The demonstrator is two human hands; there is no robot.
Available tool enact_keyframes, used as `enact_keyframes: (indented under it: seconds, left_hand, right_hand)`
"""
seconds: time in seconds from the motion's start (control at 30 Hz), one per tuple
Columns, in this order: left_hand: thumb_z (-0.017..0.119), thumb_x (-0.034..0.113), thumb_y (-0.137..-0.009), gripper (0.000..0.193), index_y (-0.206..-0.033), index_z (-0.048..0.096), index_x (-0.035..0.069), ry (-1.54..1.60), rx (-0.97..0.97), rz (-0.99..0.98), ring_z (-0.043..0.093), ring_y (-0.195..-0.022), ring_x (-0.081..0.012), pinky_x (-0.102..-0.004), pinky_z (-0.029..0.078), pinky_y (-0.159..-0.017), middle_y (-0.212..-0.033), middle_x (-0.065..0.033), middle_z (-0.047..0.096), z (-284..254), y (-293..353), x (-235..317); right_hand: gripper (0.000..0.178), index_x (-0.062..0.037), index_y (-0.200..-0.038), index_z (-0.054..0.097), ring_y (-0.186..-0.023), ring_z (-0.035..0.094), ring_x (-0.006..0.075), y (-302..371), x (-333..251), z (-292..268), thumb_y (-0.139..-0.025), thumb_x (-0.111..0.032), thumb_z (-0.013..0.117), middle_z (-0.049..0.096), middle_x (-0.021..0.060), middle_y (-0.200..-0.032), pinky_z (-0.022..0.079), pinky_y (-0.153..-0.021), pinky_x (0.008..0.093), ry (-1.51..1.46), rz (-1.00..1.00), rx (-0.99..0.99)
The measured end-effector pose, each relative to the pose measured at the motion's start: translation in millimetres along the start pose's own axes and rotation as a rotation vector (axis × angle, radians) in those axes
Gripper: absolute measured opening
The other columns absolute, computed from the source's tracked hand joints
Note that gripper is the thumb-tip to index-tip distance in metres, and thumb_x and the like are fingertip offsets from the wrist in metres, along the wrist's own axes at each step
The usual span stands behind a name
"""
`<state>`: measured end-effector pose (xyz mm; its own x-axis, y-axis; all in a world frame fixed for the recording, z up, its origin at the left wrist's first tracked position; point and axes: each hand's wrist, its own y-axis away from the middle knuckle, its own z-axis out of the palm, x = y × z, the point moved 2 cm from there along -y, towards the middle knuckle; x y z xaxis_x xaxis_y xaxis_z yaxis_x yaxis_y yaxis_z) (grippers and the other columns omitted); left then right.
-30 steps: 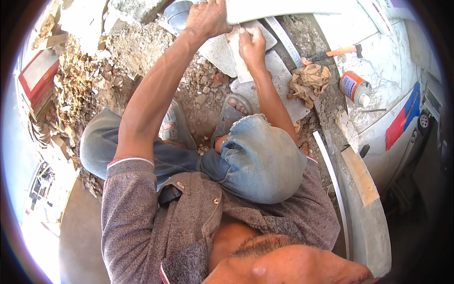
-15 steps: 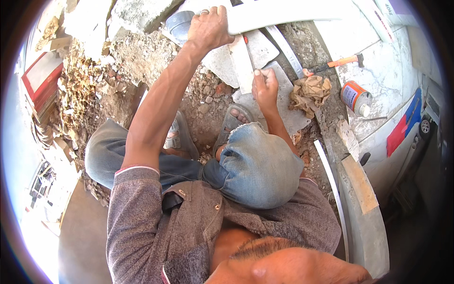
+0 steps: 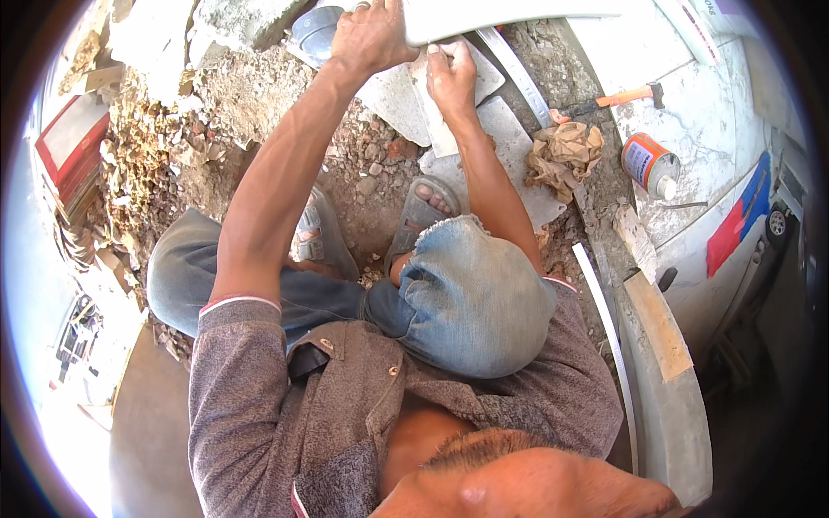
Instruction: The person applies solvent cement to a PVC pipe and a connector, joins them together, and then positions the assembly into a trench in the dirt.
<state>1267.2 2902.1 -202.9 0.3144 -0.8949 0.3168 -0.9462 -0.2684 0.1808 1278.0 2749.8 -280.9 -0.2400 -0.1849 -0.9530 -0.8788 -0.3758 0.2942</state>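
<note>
At the top, my left hand [image 3: 370, 34] is closed over the left end of a long, smooth white piece [image 3: 509, 19], which runs off to the right. A grey round pipe-like fitting [image 3: 316, 33] lies just beyond that hand's wrist side. My right hand [image 3: 452, 79] is up close under the white piece's lower edge, fingers curled and thumb raised. Whatever its fingers hold, if anything, is hidden. Beneath it a pale flat strip [image 3: 440, 138] rests across broken slabs [image 3: 393, 104].
Crumpled brown paper [image 3: 566, 155], a metal strip [image 3: 518, 82] and an orange-handled hammer [image 3: 626, 97] lie to the right. Nearby stands a tilted orange-labelled can [image 3: 649, 164]. A narrow white strip [image 3: 609, 337] runs by my right knee. Rubble [image 3: 155, 155] covers the left side.
My right hand has moved up and left, from the lower end of the pale strip to beside the white piece. My left hand and the white piece sit slightly higher in view.
</note>
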Motion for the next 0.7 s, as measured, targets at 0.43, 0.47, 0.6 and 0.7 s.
enact_keyframes:
  seconds: [0.43, 0.47, 0.6, 0.7]
  left_hand:
    - [0.075, 0.034, -0.066, 0.055, -0.099, 0.048, 0.000, 0.019, -0.037, -0.024, 0.064, -0.082, -0.0409, -0.0488, 0.052, -0.072, -0.088, -0.0209, 0.063, 2.9, 2.6, -11.3]
    - [0.075, 0.034, -0.066, 0.055, -0.099, 0.048, 0.000, -0.007, -0.014, -0.002, 0.064, -0.083, -0.0407, -0.0486, 0.052, -0.072, -0.088, -0.0208, 0.063, 0.2, 1.6, -13.5]
    - [0.077, 0.034, -0.064, 0.057, -0.100, 0.048, -0.001, -0.082, 0.011, -0.003, 0.063, -0.083, -0.0400, -0.0481, 0.053, -0.073, -0.090, -0.0223, 0.063, -2.6, 4.8, -6.4]
    - [0.078, 0.034, -0.063, 0.059, -0.100, 0.048, 0.000, 0.011, -0.037, -0.031, 0.064, -0.084, -0.0403, -0.0489, 0.053, -0.073, -0.092, -0.0230, 0.063, -1.3, -2.4, -2.0]
  right_hand:
    - [0.019, 0.0004, -0.087, 0.054, -0.069, 0.052, 0.0150, 19.8, 4.7, -7.3, -0.091, -0.017, 0.060, 0.058, 0.0075, -0.072, 0.045, -0.067, 0.0323, -0.013, 0.060, -0.051]
    - [0.019, 0.0005, -0.088, 0.054, -0.070, 0.053, 0.0149, 41.3, 14.6, -17.1, -0.091, -0.017, 0.060, 0.059, 0.0083, -0.073, 0.045, -0.067, 0.0321, 0.008, 0.034, -0.050]
    - [0.016, -0.0027, -0.088, 0.052, -0.049, 0.039, 0.0034, 68.1, 16.5, -32.3, -0.094, -0.016, 0.057, 0.049, -0.0020, -0.063, 0.032, -0.043, 0.0224, -0.175, 0.013, -0.019]
    - [0.016, -0.0024, -0.086, 0.051, -0.050, 0.040, 0.0042, 0.4, -1.0, -3.0, -0.094, -0.015, 0.057, 0.050, -0.0014, -0.064, 0.033, -0.044, 0.0228, 0.013, -0.109, -0.013]
